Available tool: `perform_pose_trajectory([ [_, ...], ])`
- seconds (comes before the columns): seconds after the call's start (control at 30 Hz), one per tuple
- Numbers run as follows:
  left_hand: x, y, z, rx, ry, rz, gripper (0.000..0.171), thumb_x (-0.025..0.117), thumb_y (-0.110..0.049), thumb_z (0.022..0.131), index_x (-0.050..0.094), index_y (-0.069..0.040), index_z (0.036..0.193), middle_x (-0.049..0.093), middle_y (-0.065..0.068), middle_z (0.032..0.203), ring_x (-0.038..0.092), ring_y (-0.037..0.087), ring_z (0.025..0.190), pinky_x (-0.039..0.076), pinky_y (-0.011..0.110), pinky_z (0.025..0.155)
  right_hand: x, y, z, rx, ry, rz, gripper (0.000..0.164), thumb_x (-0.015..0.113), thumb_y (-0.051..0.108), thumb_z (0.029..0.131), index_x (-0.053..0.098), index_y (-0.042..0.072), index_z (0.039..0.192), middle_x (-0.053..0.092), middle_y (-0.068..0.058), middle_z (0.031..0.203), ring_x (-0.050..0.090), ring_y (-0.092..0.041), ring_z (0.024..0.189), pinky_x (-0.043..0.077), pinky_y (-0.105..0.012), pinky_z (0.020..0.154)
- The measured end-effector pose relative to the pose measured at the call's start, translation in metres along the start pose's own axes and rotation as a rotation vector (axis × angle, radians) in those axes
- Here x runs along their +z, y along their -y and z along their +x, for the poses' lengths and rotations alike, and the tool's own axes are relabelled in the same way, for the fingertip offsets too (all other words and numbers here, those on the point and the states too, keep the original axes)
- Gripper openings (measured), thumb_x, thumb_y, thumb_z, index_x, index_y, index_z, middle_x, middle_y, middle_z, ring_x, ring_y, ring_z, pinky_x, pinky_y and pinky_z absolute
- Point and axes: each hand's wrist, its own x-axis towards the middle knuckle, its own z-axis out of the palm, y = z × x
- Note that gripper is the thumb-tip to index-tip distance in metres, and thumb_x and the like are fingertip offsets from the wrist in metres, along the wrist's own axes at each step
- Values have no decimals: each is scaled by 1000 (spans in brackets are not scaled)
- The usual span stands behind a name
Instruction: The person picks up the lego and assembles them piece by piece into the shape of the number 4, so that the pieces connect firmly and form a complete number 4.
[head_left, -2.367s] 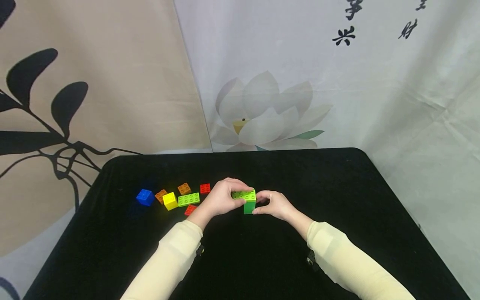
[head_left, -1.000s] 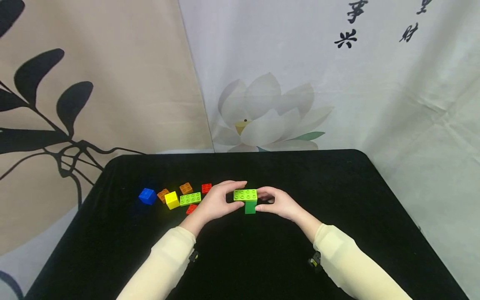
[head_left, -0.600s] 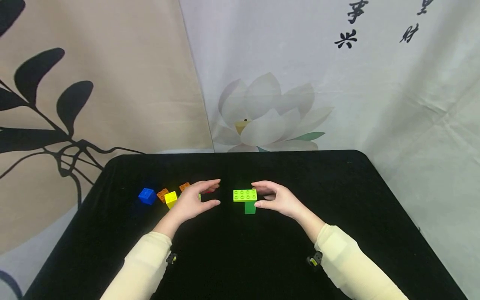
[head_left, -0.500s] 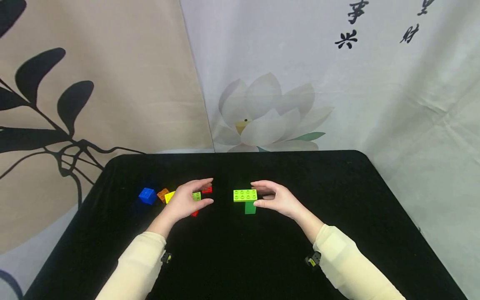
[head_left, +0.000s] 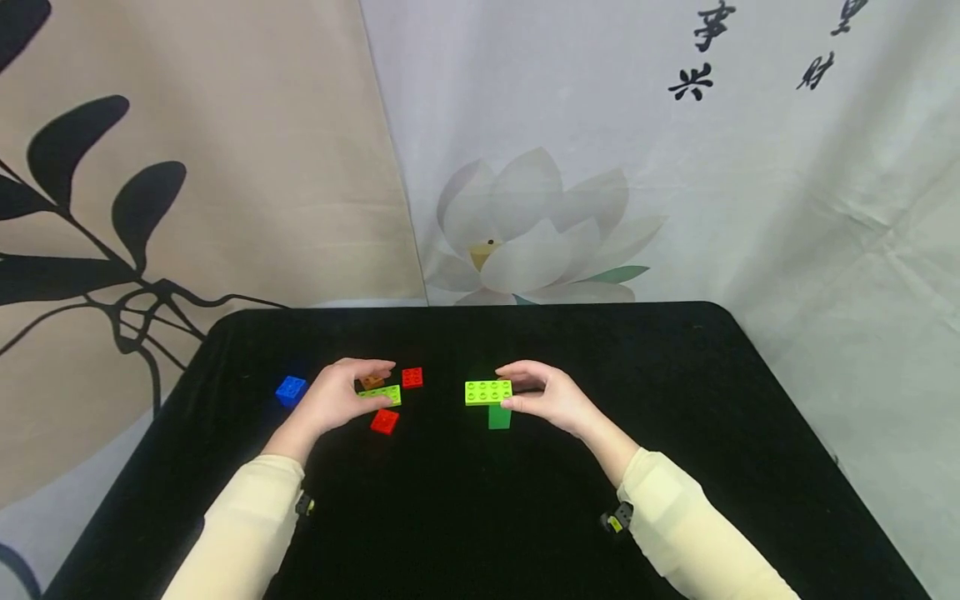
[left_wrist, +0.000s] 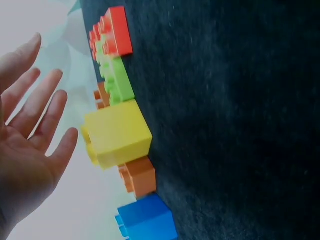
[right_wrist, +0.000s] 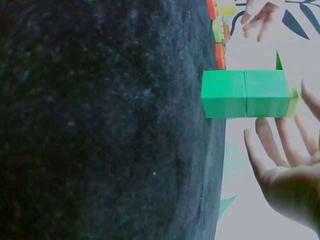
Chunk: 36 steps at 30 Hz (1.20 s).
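My left hand (head_left: pixel 334 397), fingers spread and thumb apart, hovers over the loose toy building bricks and holds nothing. In the left wrist view the yellow brick (left_wrist: pixel 119 134) stands beside it; the hand hides this brick in the head view. A lime brick (head_left: pixel 386 394) shows between thumb and fingers. To the right, a stack has two green bricks (right_wrist: pixel 223 94), one on the other, under a long lime brick (head_left: pixel 488 392) that overhangs leftward. My right hand (head_left: pixel 549 395) is beside the stack's right end, fingers loosely extended, thumb tip right at the lime brick's corner.
On the black table (head_left: pixel 600 350) a blue brick (head_left: pixel 291 391) lies left of the left hand. Red bricks (head_left: pixel 412 377) lie behind and in front of the loose lime one. Orange bricks (left_wrist: pixel 140 177) sit among them. A printed cloth (head_left: pixel 555 125) hangs behind the table.
The left hand has let go of the long lime brick on the stack and moved left over the loose bricks. The right hand has loosened and stays beside the stack.
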Motion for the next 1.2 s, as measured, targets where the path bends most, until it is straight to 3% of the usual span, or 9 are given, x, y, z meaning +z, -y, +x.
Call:
perform_pose_trajectory([
  [0.33,-4,7,7,-42,83,-1,53,82,-13,80,64,-6,129,67,13,122,63,34,108,50,55,92,-3,-1,2,19,24,-7,36,76,15,88,66,6,122,67,-8,116,62,-25,109,52,-42,92],
  [0.73,3,15,14,-144,139,24,48,82,-10,78,68,-7,124,68,12,119,64,30,106,51,53,92,-3,-1,5,1,53,6,34,74,10,89,65,0,120,67,-13,114,63,-27,105,53,-36,88],
  [1.2,-1,29,8,-46,160,25,45,82,-5,78,71,-11,122,68,10,121,63,32,110,51,52,93,-3,-5,2,37,30,31,35,76,12,88,66,2,120,67,-11,113,62,-26,105,52,-37,89],
])
